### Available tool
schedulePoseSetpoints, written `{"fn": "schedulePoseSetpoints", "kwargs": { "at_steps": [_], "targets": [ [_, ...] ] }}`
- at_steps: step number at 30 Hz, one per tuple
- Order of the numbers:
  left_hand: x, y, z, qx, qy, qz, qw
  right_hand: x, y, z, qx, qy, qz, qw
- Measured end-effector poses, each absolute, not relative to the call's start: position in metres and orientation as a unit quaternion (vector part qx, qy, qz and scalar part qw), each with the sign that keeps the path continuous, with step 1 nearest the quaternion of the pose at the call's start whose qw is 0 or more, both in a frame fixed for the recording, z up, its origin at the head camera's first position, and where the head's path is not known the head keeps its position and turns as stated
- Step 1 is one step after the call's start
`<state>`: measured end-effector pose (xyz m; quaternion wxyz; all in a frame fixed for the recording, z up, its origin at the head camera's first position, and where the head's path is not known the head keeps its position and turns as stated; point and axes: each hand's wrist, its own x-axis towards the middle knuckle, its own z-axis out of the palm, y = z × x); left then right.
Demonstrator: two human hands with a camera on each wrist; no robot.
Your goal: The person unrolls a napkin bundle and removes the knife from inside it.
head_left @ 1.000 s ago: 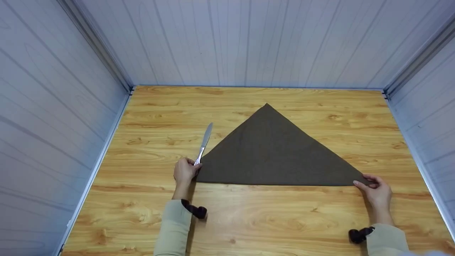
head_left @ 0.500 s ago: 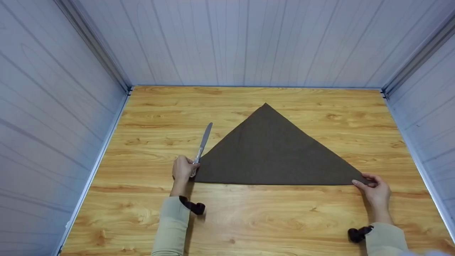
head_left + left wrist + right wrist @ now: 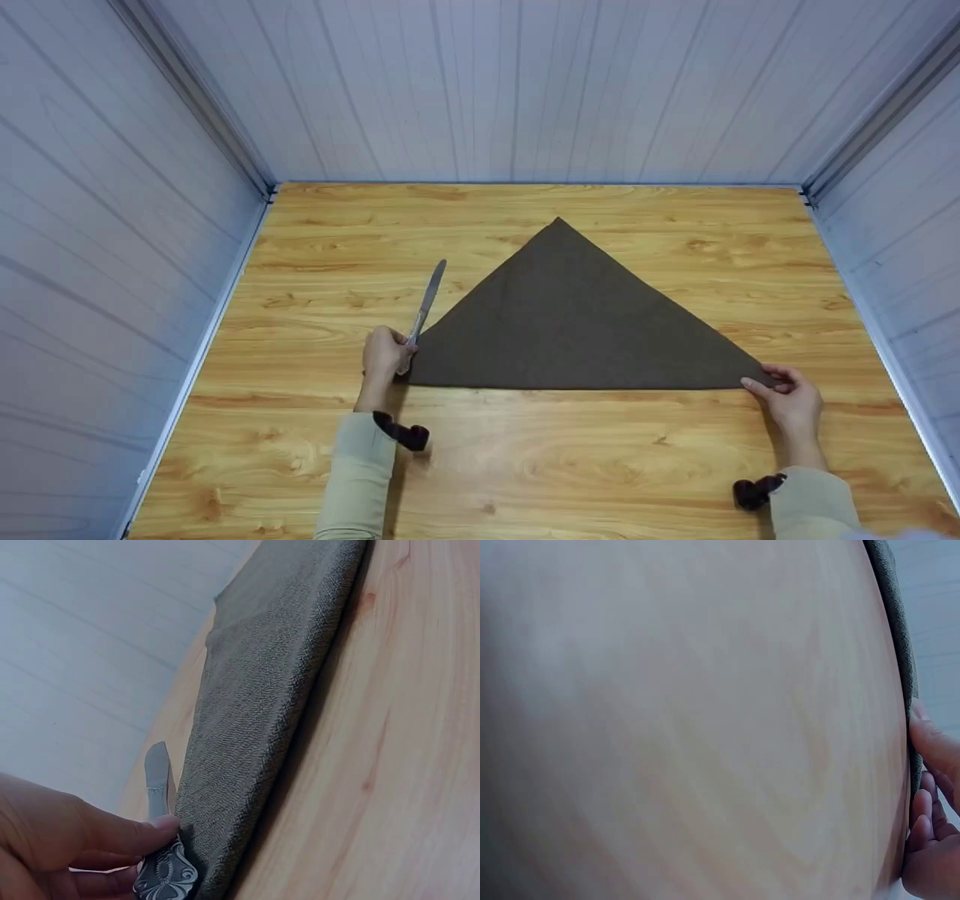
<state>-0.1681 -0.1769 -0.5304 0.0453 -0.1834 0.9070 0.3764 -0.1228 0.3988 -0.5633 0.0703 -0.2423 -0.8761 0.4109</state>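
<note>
Dark grey-brown cloth (image 3: 570, 322) lies flat on the wooden table (image 3: 525, 465), folded to a triangle: apex far, long folded edge near, running left to right. Left hand (image 3: 385, 355) at the cloth's near-left corner, fingers curled round the ornate handle of a table knife (image 3: 426, 306); the left wrist view shows the thumb and fingers (image 3: 112, 832) closing on the patterned handle (image 3: 166, 876), which touches the cloth's edge, blade pointing far and just beside the left slanted edge. Right hand (image 3: 789, 401) at the near-right corner, thumb and fingers pinching the cloth's tip; the right wrist view shows only fingertips (image 3: 930, 742) against the cloth's edge (image 3: 900, 630), much of it blurred. Risks, as judged: lifting or sliding the knife could snag the left corner and drag the fold open, since handle and fabric touch; a tug from the right pinch could skew the long edge or shift the layers out of line; the knife could slip from a grip taken low on the handle. Count: one cloth, one knife, two hands, one table, three pale panelled walls (image 3: 487, 82) around it.
</note>
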Motion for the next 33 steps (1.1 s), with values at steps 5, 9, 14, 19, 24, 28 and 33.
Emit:
{"fn": "schedulePoseSetpoints", "kwargs": {
  "at_steps": [5, 9, 14, 19, 24, 28, 33],
  "targets": [
    [-0.167, -0.177, -0.529, -0.17, 0.912, 0.371, 0.043, -0.123, 0.4, -0.564, -0.243, -0.878, 0.408, 0.066],
    [-0.167, -0.178, -0.528, -0.166, 0.904, 0.389, 0.062, -0.122, 0.4, -0.565, -0.246, -0.878, 0.406, 0.064],
    [-0.164, -0.174, -0.525, -0.17, 0.888, 0.418, 0.082, -0.121, 0.4, -0.565, -0.248, -0.878, 0.405, 0.062],
    [-0.159, -0.167, -0.523, -0.16, 0.871, 0.459, 0.07, -0.121, 0.4, -0.565, -0.253, -0.875, 0.407, 0.063],
    [-0.155, -0.157, -0.521, -0.147, 0.861, 0.484, 0.051, -0.122, 0.399, -0.565, -0.246, -0.877, 0.405, 0.079],
    [-0.153, -0.147, -0.521, -0.141, 0.856, 0.496, 0.041, -0.121, 0.398, -0.565, -0.24, -0.875, 0.41, 0.087],
    [-0.152, -0.135, -0.522, -0.133, 0.856, 0.499, 0.031, -0.122, 0.397, -0.564, -0.241, -0.868, 0.425, 0.088]
  ]
}}
